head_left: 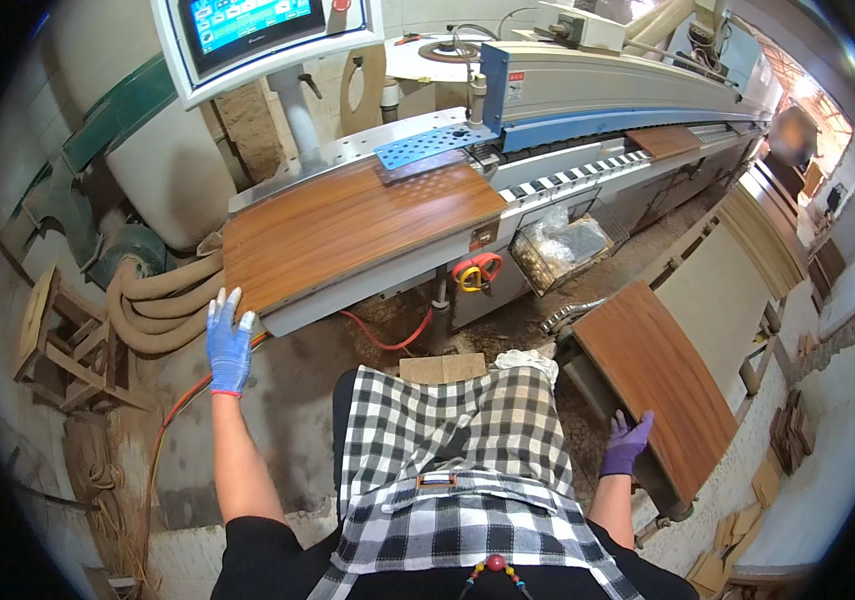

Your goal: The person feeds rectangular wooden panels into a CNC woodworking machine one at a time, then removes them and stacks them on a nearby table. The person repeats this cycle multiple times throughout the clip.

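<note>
Pressing my left hand [228,345] flat, gloved fingers spread, against the near left corner of the wooden panel [352,228] lying on the machine table [367,285], I judge it stiff, smooth-faced and fairly heavy, best gripped along its edges. My right hand [627,443] rests with fingers together on the near edge of a second panel [662,385] at my right. A clear bin [562,250] under the machine holds pale scraps.
</note>
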A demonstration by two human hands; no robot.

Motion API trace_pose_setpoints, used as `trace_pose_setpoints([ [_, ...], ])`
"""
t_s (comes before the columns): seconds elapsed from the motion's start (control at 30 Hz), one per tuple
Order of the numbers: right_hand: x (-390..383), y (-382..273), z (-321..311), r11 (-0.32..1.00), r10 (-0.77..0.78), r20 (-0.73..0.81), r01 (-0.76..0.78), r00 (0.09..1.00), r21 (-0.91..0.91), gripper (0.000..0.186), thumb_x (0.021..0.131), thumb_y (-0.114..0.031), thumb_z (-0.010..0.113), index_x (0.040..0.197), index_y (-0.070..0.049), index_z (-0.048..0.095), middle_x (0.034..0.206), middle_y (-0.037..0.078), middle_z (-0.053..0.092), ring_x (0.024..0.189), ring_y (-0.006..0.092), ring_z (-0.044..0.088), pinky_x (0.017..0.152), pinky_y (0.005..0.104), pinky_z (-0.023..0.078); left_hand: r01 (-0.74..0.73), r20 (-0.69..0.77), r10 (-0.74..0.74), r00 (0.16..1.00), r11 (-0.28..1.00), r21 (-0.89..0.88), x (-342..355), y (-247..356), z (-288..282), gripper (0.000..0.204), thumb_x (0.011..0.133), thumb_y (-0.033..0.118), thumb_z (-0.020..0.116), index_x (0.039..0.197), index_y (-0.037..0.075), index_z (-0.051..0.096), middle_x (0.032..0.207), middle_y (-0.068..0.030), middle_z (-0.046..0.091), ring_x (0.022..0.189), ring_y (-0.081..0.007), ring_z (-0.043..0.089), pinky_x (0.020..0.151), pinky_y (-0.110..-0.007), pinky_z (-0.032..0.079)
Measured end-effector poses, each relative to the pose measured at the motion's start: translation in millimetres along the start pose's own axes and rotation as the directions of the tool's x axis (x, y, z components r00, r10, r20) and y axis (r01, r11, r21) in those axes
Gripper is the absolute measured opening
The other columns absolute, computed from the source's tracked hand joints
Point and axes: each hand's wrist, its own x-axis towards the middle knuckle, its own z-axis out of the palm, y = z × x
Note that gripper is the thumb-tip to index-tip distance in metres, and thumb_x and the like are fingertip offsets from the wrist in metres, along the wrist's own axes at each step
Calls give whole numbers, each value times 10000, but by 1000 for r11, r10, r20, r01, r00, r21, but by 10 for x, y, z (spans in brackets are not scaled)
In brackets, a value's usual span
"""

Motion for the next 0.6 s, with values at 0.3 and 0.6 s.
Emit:
trace_pose_setpoints([
  [0.3, -33, 8, 58, 1000, 1, -45, -1, 999, 12, 592, 845, -489, 672, 1289, -148, 477, 1140, 55, 618, 842, 289, 664, 774, 394, 497, 16, 27, -16, 999, 1000, 9, 15, 107, -76, 477, 912, 229, 625, 1371, 149, 526, 1495, -153, 393, 1398, -343, 314, 1142, -403, 264],
  [0.6, 28, -3, -6, 999, 41, -3, -41, 999, -21, 595, 852, -503, 664, 1314, -193, 454, 1197, 8, 575, 892, 273, 653, 772, 360, 493, 8, 36, -7, 999, 1000, -26, 68, 3, -49, 483, 897, 219, 653, 1361, 147, 539, 1487, -153, 407, 1399, -324, 322, 1138, -398, 270],
])
